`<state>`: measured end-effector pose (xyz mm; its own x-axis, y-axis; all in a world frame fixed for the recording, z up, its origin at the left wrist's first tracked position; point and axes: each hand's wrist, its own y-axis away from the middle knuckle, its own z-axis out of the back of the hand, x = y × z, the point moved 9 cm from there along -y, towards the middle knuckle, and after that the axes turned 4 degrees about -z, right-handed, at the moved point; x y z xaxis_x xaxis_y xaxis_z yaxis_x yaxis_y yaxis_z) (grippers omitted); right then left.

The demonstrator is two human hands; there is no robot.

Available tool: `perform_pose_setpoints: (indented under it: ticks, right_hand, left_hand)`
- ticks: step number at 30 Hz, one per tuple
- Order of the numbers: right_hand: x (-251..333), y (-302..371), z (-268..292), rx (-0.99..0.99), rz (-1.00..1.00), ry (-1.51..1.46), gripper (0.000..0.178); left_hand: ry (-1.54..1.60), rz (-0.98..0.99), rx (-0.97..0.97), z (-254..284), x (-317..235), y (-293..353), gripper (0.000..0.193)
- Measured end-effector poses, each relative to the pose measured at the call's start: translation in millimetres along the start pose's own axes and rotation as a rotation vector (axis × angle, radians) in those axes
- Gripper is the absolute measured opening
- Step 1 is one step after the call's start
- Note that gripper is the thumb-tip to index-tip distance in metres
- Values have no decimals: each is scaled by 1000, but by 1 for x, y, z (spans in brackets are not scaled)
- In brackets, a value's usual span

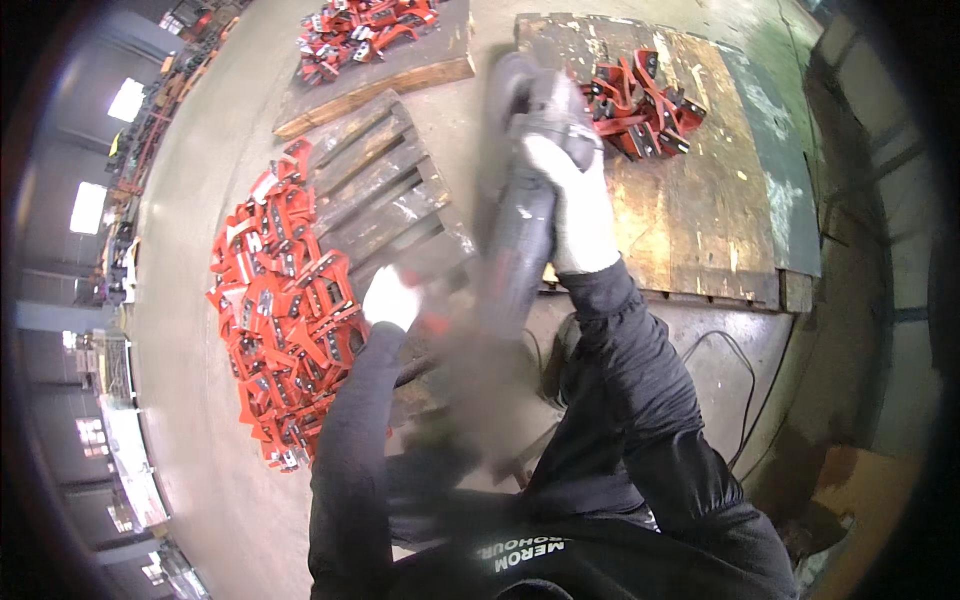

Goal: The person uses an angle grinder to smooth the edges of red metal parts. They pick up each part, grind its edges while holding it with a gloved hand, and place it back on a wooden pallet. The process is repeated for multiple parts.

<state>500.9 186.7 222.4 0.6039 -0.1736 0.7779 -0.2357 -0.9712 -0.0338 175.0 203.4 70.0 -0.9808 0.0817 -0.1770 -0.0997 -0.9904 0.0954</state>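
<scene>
My right hand, in a white glove, grips an angle grinder with a long dark body. The grinder's head points away from me, beside the wooden platform on the right. My left hand, also gloved in white, is over the slatted pallet, at the right edge of a large heap of red metal parts. Its fingers are smeared by motion. A blurred reddish patch shows just beside it, and I cannot make out whether the hand holds it.
A smaller pile of red parts lies on the wooden platform at right. Another pile sits on a board at the far left. A slatted pallet lies between. A black cable loops across the floor at right.
</scene>
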Motion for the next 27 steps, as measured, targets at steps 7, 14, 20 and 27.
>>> perform_pose_setpoints:
  ticks: [7,14,20,27]
  right_hand:
    - [46,-7,57,-185,243,109,47]
    - [40,-10,91,-185,111,-5,47]
    - [-13,0,49,-238,-100,123,46]
    - [-96,19,-26,-45,-391,216,40]
  left_hand:
    - [808,-334,-290,99,-210,-91,29]
    - [744,-279,-290,20,-175,-68,52]
    - [655,381,-190,-99,63,100,36]
    - [503,1205,-485,-170,249,295,93]
